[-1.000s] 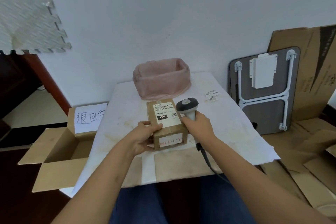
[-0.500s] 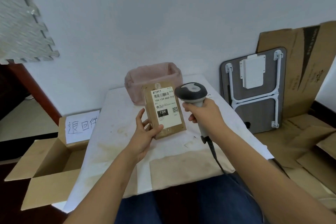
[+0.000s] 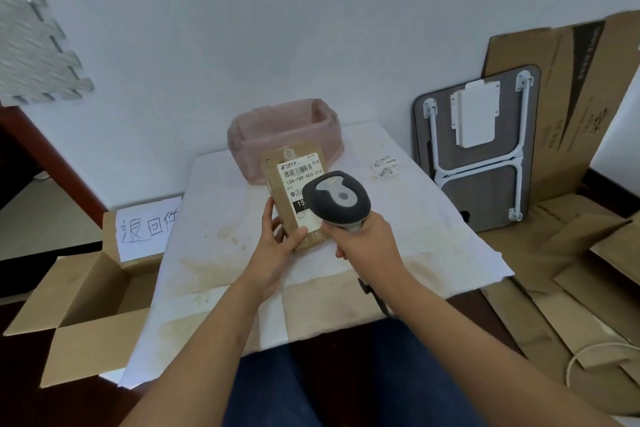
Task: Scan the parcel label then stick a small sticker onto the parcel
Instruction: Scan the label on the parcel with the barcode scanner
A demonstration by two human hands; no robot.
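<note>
A brown cardboard parcel (image 3: 281,198) is held tilted up above the table, its white shipping label (image 3: 300,173) with a barcode facing me. My left hand (image 3: 278,242) grips the parcel's lower left corner. My right hand (image 3: 363,242) is closed around the handle of a grey barcode scanner (image 3: 337,202), whose head sits in front of the label's lower right part and hides it. Small white stickers (image 3: 385,167) lie on the table at the back right.
A pink basket (image 3: 249,146) stands at the back of the white table (image 3: 415,236). An open cardboard box (image 3: 79,308) with a handwritten sign sits on the left floor. A folded table (image 3: 478,156) and flattened cardboard (image 3: 568,288) lie to the right.
The parcel was lifted off the table and tilted upright toward me. The scanner rose and moved left, from beside the parcel to in front of its label.
</note>
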